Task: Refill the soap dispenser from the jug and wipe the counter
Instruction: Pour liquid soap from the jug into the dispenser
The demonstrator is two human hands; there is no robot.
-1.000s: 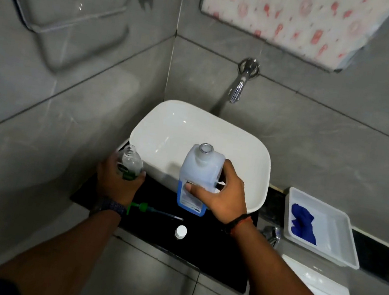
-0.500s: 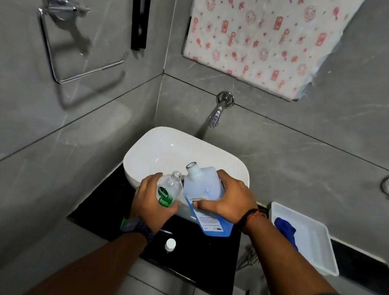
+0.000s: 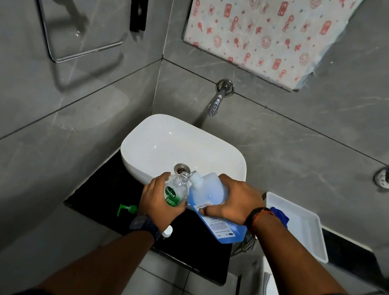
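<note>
Left hand [image 3: 157, 204] wraps the clear dispenser [image 3: 175, 191], fingers curled round its body, green label facing up, open neck tilted toward the jug. Right hand [image 3: 233, 200] grips the jug [image 3: 210, 201] from above, fingers closed over its side; jug tipped well over, spout [image 3: 195, 178] touching or just beside the dispenser's neck, can't tell which. Blue liquid pooled in the jug's lower end. Both bottles held over the sink's [image 3: 153, 141] front rim, above the black counter [image 3: 103, 199]. Green pump [image 3: 126, 209] lies on the counter near its left front, just left of the left wrist. White cap [image 3: 167, 232] on the counter near the front edge, partly behind the wrist. White tray [image 3: 303, 225] at the counter's right, blue cloth [image 3: 279, 215] inside it at the near-left end, partly hidden by the right forearm. Tap [image 3: 217, 100] on the wall above the sink.
</note>
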